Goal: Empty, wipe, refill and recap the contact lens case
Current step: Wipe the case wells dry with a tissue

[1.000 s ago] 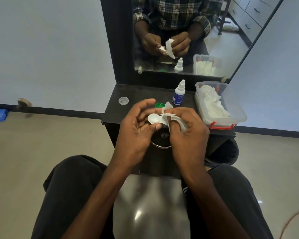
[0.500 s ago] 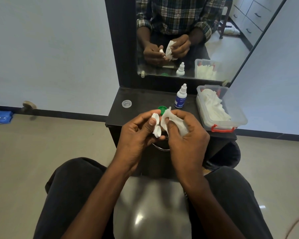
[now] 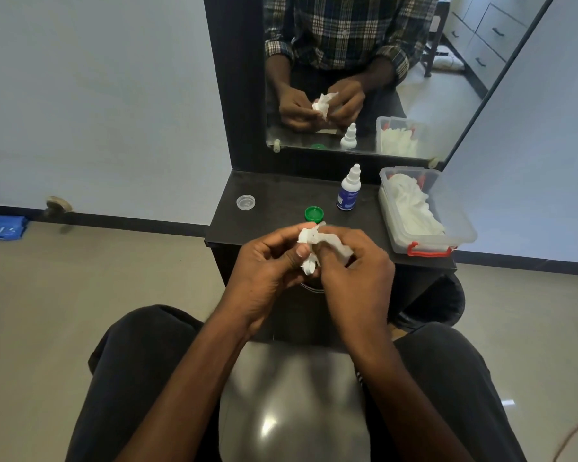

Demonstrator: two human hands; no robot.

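Observation:
My left hand (image 3: 267, 265) grips the white contact lens case (image 3: 307, 250), which stands on edge between thumb and fingers in front of the black shelf. My right hand (image 3: 351, 268) pinches a crumpled white tissue (image 3: 339, 246) and presses it against the case; most of the case is hidden by fingers and tissue. A green cap (image 3: 313, 214) lies on the shelf just beyond my hands. A clear cap (image 3: 246, 202) lies further left on the shelf. The solution bottle (image 3: 348, 191), white with a blue label, stands upright behind the green cap.
A clear plastic box (image 3: 457, 241) with red latches holds white tissues at the right end of the black shelf (image 3: 274, 188). A mirror (image 3: 447, 95) rises behind the shelf. A dark bin (image 3: 437, 308) stands on the floor at the right. My knees are below.
The case has turned from lying flat to standing on edge in my left hand. My right hand has worked the tissue round it. The green cap is now uncovered.

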